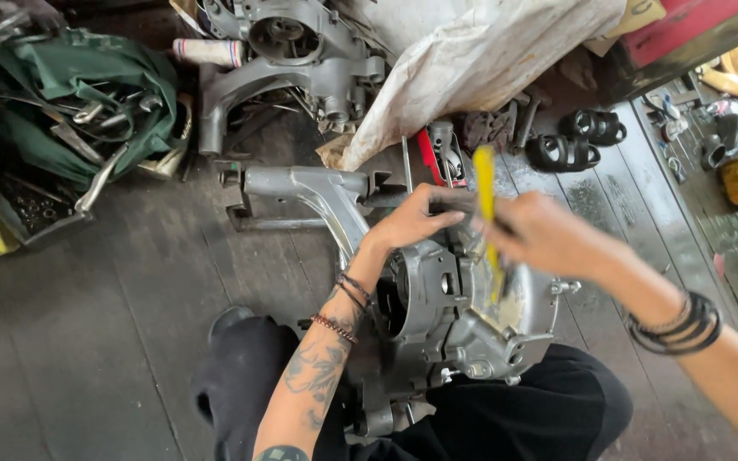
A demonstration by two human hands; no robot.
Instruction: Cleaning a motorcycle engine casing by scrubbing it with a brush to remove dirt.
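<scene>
The right hand (548,235), fingers clamped on the yellow tool (487,218), points it down into the engine case (446,307); the left hand (416,218) grips the case's far edge.

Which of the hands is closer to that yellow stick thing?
Right. The right hand is wrapped around the yellow tool, blurred. The left hand rests on the grey engine casing just beside it.
</scene>
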